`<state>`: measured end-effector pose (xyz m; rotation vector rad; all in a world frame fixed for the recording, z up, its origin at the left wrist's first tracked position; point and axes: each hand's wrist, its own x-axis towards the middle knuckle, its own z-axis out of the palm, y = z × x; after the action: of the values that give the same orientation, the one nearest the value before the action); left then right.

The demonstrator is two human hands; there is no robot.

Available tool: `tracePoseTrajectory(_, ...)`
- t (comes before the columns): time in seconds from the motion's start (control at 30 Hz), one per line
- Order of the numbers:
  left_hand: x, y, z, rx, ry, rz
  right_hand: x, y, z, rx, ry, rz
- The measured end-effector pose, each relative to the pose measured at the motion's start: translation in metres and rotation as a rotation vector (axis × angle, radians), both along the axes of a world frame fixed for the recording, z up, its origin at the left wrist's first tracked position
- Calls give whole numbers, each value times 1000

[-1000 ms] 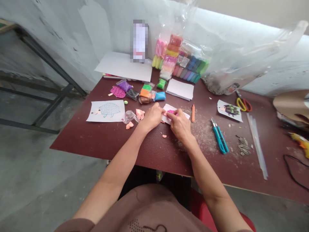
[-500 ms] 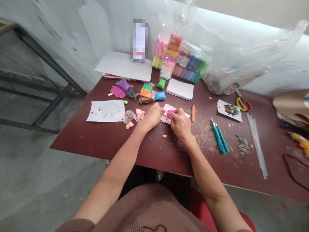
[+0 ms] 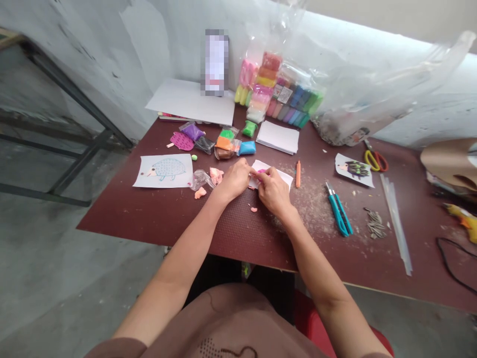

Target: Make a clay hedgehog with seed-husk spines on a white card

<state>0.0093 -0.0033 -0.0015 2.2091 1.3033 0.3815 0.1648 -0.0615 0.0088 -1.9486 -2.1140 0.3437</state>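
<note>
Near the centre of the frame, the left hand (image 3: 235, 180) and right hand (image 3: 275, 191) have their fingertips close together over a white card (image 3: 285, 178) bearing magenta clay (image 3: 262, 172). Both hands are curled; whether they pinch anything I cannot tell. An orange stick (image 3: 298, 174) lies just right of the card on the bench (image 3: 231, 226).

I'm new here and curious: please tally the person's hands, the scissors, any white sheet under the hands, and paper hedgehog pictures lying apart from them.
Left hand and right hand: 2
Scissors: 1
White sheet under them: 1
Hedgehog pictures: 2
Total: 6
</note>
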Motion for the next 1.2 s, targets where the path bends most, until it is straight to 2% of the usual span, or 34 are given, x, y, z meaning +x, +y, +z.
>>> tracePoseTrajectory(0.2, 0, 0, 4, -22, -10, 0, 2, 1, -4, 39, 67, -12)
tracePoseTrajectory(0.4, 0, -1, 10, -22, -10, 8, -1, 0, 0, 14, 63, -27)
tracePoseTrajectory(0.73, 0, 1, 5, -18, -26, 14, -8, 2, 3, -19, 8, -15)
tracePoseTrajectory(0.97, -1, 1, 4, 4, -45, -4, -1, 1, -1, 72, 238, -51)
tracePoseTrajectory(1.2, -1, 1, 7, 0, -41, -2, 5, 2, 1, 201, 379, -85)
